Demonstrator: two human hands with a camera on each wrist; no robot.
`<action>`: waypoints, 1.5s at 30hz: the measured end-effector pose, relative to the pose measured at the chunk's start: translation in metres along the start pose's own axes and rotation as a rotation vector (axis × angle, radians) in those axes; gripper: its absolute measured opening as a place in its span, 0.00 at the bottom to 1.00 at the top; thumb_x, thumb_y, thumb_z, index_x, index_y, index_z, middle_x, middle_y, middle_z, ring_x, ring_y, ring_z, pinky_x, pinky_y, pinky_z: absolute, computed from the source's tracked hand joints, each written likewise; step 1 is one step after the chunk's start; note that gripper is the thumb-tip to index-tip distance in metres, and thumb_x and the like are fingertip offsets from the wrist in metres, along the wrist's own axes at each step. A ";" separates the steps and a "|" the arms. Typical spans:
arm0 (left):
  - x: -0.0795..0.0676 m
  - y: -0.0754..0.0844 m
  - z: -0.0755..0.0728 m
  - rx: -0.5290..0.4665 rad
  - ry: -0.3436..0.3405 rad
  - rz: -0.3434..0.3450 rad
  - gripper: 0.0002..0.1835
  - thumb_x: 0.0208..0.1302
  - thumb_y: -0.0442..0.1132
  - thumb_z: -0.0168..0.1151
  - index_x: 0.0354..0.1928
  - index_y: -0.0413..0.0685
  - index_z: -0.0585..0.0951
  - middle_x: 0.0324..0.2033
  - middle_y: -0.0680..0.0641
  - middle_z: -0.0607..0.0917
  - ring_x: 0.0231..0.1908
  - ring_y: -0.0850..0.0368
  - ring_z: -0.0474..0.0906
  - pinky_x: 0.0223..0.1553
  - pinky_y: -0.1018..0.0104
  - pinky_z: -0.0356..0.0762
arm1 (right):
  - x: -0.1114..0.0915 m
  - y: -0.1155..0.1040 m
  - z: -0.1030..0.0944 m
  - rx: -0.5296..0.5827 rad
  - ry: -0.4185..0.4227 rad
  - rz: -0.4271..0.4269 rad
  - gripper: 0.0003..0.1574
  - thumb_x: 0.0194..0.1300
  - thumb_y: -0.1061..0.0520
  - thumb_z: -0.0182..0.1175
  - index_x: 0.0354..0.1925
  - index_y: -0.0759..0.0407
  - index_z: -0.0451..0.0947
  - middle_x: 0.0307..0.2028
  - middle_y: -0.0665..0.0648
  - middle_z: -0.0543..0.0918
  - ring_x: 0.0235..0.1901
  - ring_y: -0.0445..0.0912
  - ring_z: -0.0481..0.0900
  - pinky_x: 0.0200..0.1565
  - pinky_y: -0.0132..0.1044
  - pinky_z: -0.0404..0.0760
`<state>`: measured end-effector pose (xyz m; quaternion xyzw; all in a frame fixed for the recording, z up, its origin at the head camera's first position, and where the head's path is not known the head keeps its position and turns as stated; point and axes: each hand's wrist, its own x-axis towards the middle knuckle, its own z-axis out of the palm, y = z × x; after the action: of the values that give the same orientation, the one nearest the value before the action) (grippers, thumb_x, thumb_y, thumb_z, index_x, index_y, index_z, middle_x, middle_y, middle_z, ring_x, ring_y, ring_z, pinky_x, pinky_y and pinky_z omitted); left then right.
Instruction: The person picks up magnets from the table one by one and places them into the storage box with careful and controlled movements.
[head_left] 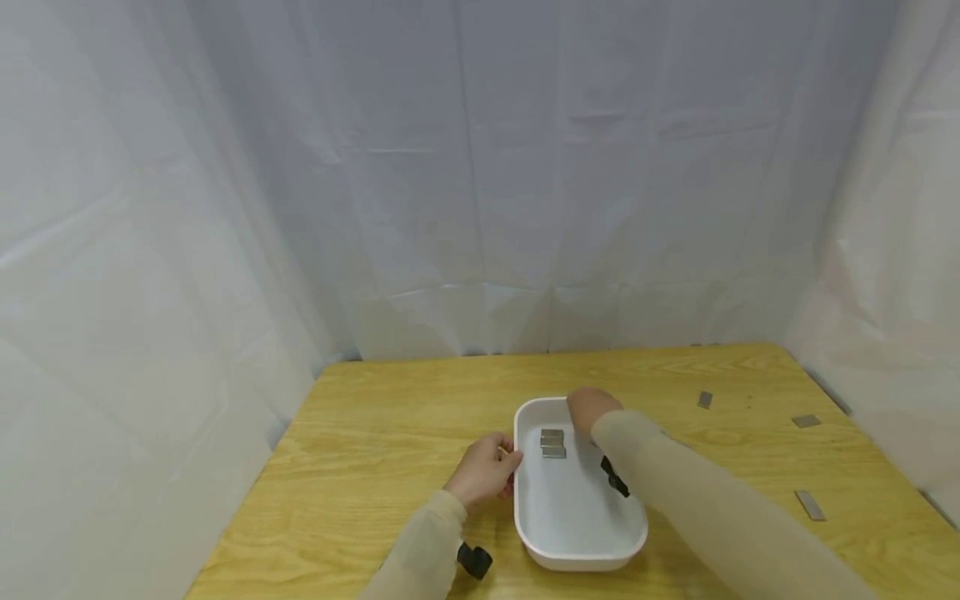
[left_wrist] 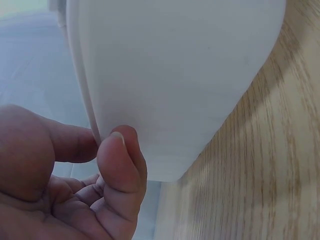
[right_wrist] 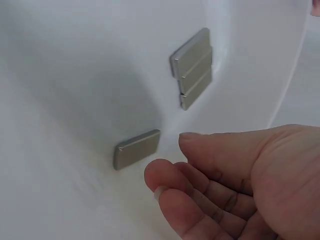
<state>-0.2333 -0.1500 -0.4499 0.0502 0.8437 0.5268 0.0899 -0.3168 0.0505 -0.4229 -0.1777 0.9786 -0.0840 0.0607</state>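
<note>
Left hand (head_left: 483, 471) pinches the tub (head_left: 577, 521) by its rim; right hand (head_left: 592, 408) is inside, released.
One plate (right_wrist: 137, 150) is just off the right hand's fingertips (grey and metallic-looking), three touching plates (head_left: 552, 442) sit left of that hand, and three loose plates (head_left: 806, 421) lie on the table (head_left: 375, 450) to its right.

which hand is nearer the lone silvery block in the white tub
Right. The right hand is inside the white tub, right beside the lone silvery block, apparently not touching it. The left hand is farther off, pinching the tub's left rim.
</note>
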 end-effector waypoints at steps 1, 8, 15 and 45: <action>0.000 0.000 0.000 -0.003 0.001 -0.003 0.07 0.71 0.37 0.54 0.41 0.38 0.73 0.20 0.45 0.78 0.18 0.56 0.75 0.23 0.58 0.79 | -0.002 0.000 -0.003 0.012 -0.002 0.001 0.05 0.65 0.69 0.56 0.39 0.66 0.76 0.38 0.62 0.81 0.37 0.51 0.78 0.45 0.47 0.80; -0.001 0.000 -0.001 -0.019 -0.005 -0.012 0.08 0.70 0.38 0.55 0.41 0.39 0.73 0.21 0.43 0.79 0.18 0.55 0.75 0.24 0.57 0.80 | -0.014 0.002 -0.024 0.079 -0.030 -0.012 0.08 0.57 0.68 0.64 0.35 0.62 0.75 0.32 0.56 0.80 0.33 0.48 0.77 0.41 0.44 0.80; 0.000 -0.001 -0.004 -0.026 0.004 -0.023 0.08 0.71 0.38 0.55 0.42 0.39 0.73 0.22 0.42 0.79 0.18 0.54 0.75 0.24 0.57 0.80 | -0.025 0.017 -0.046 0.108 0.008 -0.100 0.07 0.58 0.61 0.65 0.29 0.58 0.74 0.27 0.51 0.76 0.27 0.45 0.73 0.31 0.40 0.76; -0.003 -0.007 -0.017 -0.002 0.005 -0.019 0.09 0.71 0.38 0.54 0.43 0.38 0.73 0.22 0.44 0.78 0.19 0.53 0.76 0.23 0.56 0.79 | -0.092 0.103 -0.088 0.177 0.277 -0.139 0.06 0.66 0.55 0.61 0.37 0.55 0.81 0.29 0.47 0.79 0.27 0.41 0.73 0.31 0.40 0.74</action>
<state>-0.2334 -0.1686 -0.4486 0.0407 0.8438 0.5270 0.0931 -0.2794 0.1912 -0.3479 -0.2258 0.9517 -0.1977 -0.0653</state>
